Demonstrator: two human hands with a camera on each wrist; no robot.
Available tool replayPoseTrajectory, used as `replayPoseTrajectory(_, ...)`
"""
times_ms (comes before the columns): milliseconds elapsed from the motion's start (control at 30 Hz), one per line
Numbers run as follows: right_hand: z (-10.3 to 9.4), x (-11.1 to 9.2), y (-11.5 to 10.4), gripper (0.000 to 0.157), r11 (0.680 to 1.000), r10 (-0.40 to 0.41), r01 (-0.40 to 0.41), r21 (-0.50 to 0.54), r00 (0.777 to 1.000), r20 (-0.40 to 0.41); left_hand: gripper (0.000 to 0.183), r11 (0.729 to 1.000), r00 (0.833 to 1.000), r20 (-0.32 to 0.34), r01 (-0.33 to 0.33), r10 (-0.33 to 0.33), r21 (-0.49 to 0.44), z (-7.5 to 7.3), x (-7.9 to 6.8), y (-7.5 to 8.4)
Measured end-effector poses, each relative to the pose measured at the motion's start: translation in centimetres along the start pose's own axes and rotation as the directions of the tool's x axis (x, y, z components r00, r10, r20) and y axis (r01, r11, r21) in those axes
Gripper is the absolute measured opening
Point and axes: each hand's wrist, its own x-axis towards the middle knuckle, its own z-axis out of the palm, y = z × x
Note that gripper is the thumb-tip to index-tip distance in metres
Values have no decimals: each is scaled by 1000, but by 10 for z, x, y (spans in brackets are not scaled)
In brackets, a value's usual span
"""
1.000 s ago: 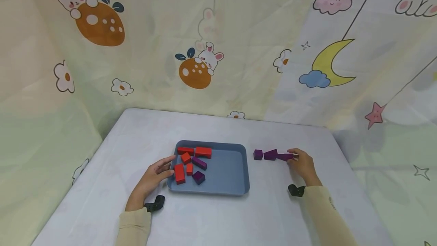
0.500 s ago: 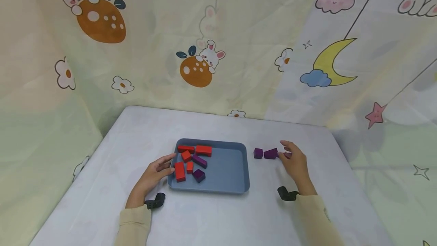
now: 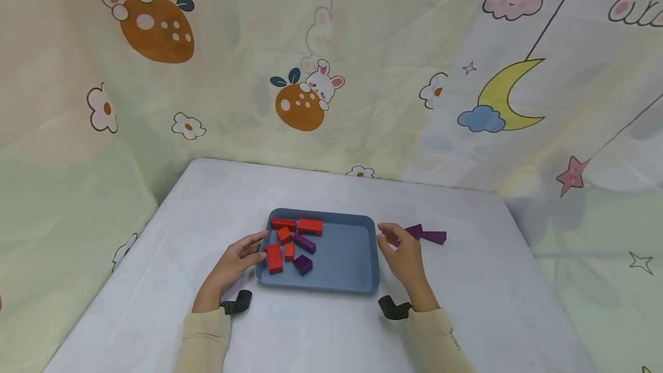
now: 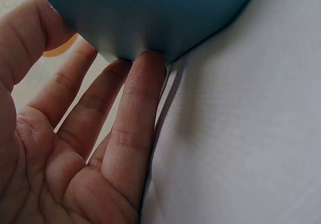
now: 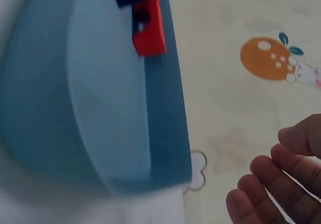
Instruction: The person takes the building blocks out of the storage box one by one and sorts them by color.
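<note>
A blue-grey rectangular tray lies on the table, with red and purple blocks gathered in its left half. My left hand is at its left side, with fingertips against the outer wall in the left wrist view and the fingers fairly straight. Beside the right rim my right hand hovers with relaxed, slightly bent fingers and holds nothing. A purple tapered block shows partly behind that hand, and a thin purple wedge lies to its right. The small purple cube is hidden.
In the tray are a large red block, another red block, a purple bar, a purple block and smaller red pieces. A patterned cloth hangs behind the white table.
My right hand has let go of the thin purple wedge and moved left, past the tapered block, to the tray's right rim. My left hand has stayed at the left rim.
</note>
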Motion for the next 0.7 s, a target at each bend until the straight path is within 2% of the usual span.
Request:
replayPoseTrajectory(167, 28, -11, -12, 26, 998, 34, -36, 56, 998, 49, 68, 1000, 1000, -2, 12, -12, 6, 0, 0, 1)
replayPoseTrajectory(300, 49, -18, -21, 26, 994, 26, -35, 103, 996, 86, 67, 1000, 1000, -5, 17, -17, 7, 0, 0, 1)
replayPoseTrajectory(567, 84, -29, -36, 31, 996, -14, 2, 88, 990, 138, 66, 1000, 1000, 6, 6, -6, -7, -1, 1, 0)
replayPoseTrajectory(700, 96, -33, -45, 36, 998, 15, -28, 64, 981, 194, 67, 1000, 1000, 8, 6, -6, -8, -2, 1, 0)
